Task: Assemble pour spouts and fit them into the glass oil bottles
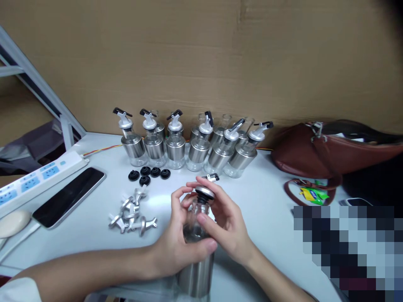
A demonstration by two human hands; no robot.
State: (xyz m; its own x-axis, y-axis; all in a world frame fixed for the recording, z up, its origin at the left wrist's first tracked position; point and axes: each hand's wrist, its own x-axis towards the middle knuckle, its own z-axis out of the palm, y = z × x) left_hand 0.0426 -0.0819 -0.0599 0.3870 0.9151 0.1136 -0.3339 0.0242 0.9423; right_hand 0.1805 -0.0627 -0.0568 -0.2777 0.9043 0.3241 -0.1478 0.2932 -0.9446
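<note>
A glass bottle with a steel sleeve [197, 274] stands upright at the front centre. My left hand [181, 235] is wrapped round its upper part from the left. A pour spout with a black stopper [204, 194] sits at the bottle's mouth, tilted, its stopper partly above the neck. The fingers of my right hand [229, 222] hold the spout from the right, with the thumb by the neck. Behind stand several bottles [175, 147] fitted with spouts. Black stoppers [155, 172] and loose silver spouts [130, 214] lie to the left of my hands.
A power strip [40, 180], a phone [69, 197] and a white rounded object [14, 224] lie at the left. At the right are a brown bag [302, 147] and a green-yellow packet [315, 195]. Cardboard [195, 54] rises behind the table; bottles without spouts stand in the back row.
</note>
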